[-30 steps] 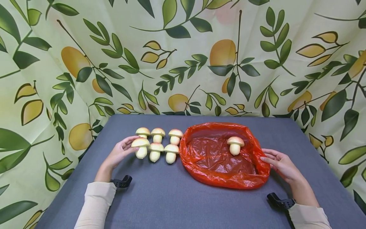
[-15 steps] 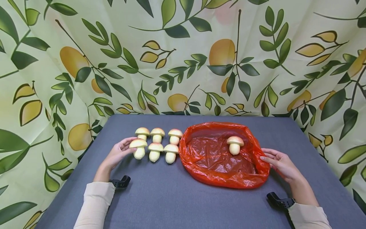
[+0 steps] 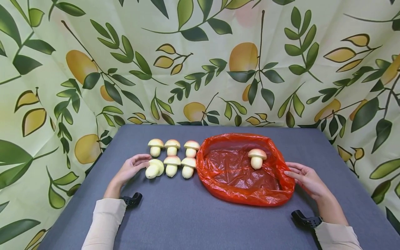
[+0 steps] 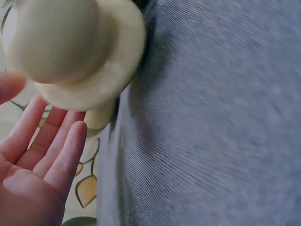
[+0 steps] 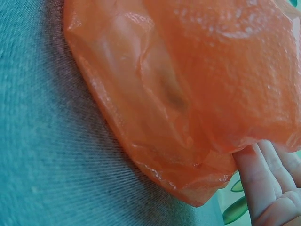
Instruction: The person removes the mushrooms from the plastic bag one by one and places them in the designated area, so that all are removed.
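Note:
At the front left of two rows, a pale yellow mushroom (image 3: 153,169) lies tipped, its stem facing the front of the table. My left hand (image 3: 129,170) is beside it, fingertips close to the cap. In the left wrist view, that hand's fingers (image 4: 61,155) are nearly straight under the mushroom (image 4: 61,42); whether they touch is hard to tell. A red plastic bag (image 3: 243,198) lies wide open to the right, with one mushroom (image 3: 257,159) inside. My right hand (image 3: 307,178) pinches the bag's right rim, thumb over the edge; the bag (image 5: 141,94) hides some fingertips in the right wrist view.
Several more mushrooms (image 3: 171,166) with reddish cap tops stand in two rows left of the bag, the right ones close against its rim. A grey-blue cloth (image 3: 187,225) covers the table. Behind hangs a leaf-patterned curtain (image 3: 193,86). Black wrist mounts (image 3: 132,199) sit on both wrists.
The front-left mushroom, upright in my left hand before, has tipped with its stem toward the front. My left fingers have loosened from it. Its two row neighbours shifted slightly right. The right hand stays put.

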Demonstrator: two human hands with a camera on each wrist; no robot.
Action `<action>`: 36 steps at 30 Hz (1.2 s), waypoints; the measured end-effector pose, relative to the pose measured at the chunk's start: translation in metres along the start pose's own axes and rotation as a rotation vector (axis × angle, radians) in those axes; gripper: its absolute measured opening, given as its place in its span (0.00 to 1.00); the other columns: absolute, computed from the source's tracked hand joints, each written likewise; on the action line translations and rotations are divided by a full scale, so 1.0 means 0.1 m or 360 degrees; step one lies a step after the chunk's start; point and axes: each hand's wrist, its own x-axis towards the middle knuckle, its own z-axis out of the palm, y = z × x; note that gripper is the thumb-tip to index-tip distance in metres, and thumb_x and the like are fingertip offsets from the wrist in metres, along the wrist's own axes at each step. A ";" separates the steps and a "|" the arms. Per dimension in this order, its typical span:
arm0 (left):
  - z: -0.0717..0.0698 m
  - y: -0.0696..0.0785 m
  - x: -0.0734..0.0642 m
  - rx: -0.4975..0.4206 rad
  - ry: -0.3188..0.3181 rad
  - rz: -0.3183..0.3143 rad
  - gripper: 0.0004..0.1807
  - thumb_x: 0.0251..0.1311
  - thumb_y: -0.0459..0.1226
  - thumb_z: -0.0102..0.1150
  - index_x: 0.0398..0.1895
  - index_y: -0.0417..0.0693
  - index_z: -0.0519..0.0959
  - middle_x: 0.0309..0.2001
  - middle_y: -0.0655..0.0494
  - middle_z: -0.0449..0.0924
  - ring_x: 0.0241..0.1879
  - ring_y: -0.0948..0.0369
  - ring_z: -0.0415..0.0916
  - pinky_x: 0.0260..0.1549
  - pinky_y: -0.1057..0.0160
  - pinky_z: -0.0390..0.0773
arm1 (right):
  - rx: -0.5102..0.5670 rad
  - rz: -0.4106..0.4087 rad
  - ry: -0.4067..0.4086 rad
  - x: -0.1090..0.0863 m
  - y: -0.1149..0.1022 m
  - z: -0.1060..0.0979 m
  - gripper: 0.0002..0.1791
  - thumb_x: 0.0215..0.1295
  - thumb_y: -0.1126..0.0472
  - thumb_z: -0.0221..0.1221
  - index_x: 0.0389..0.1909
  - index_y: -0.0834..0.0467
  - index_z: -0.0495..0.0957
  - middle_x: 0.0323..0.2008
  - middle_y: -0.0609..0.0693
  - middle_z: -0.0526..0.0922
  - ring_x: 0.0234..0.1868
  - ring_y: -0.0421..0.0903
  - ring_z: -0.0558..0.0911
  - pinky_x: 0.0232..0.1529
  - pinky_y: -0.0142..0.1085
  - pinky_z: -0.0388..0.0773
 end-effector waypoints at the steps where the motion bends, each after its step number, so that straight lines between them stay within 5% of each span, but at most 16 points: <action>1: 0.00 0.00 -0.01 0.0033 0.0005 -0.0008 0.24 0.66 0.35 0.55 0.61 0.27 0.68 0.47 0.68 0.82 0.45 0.85 0.75 0.45 0.83 0.73 | -0.0001 0.0001 -0.0001 0.00 0.00 0.00 0.17 0.69 0.66 0.54 0.42 0.36 0.78 0.38 0.31 0.86 0.36 0.30 0.85 0.36 0.24 0.83; 7: 0.02 0.06 -0.02 0.0213 -0.0074 -0.0064 0.27 0.67 0.40 0.55 0.63 0.32 0.68 0.61 0.36 0.73 0.49 0.84 0.71 0.47 0.82 0.71 | -0.0002 0.0009 0.0010 0.00 0.01 -0.01 0.18 0.69 0.66 0.53 0.42 0.35 0.78 0.38 0.31 0.86 0.36 0.31 0.85 0.36 0.24 0.83; 13: 0.05 0.14 -0.03 0.0365 -0.0250 -0.0107 0.29 0.66 0.41 0.56 0.66 0.34 0.66 0.64 0.35 0.70 0.63 0.50 0.72 0.48 0.76 0.73 | -0.0019 0.0031 0.0025 0.00 0.00 -0.02 0.17 0.69 0.65 0.54 0.42 0.34 0.77 0.37 0.30 0.86 0.36 0.31 0.85 0.37 0.24 0.83; 15: 0.06 0.15 -0.04 0.0375 -0.0298 -0.0116 0.29 0.66 0.41 0.56 0.66 0.35 0.66 0.64 0.35 0.71 0.64 0.46 0.70 0.48 0.75 0.74 | -0.0020 0.0031 0.0024 0.00 0.00 -0.02 0.17 0.69 0.65 0.54 0.42 0.34 0.78 0.37 0.30 0.86 0.36 0.31 0.85 0.36 0.24 0.83; 24: 0.02 0.08 -0.04 0.0311 -0.0232 -0.0026 0.27 0.65 0.37 0.57 0.63 0.32 0.68 0.61 0.32 0.72 0.47 0.85 0.71 0.46 0.81 0.72 | 0.0018 0.0008 0.0006 0.00 0.01 -0.02 0.18 0.69 0.66 0.54 0.42 0.36 0.78 0.38 0.31 0.86 0.37 0.30 0.85 0.37 0.24 0.83; 36: -0.03 0.06 0.03 0.0357 -0.0108 0.0087 0.26 0.62 0.32 0.58 0.63 0.30 0.68 0.61 0.30 0.70 0.46 0.88 0.67 0.46 0.84 0.70 | -0.0038 0.0056 0.0027 0.00 -0.01 -0.02 0.17 0.70 0.64 0.53 0.41 0.34 0.77 0.37 0.30 0.86 0.36 0.31 0.85 0.36 0.24 0.83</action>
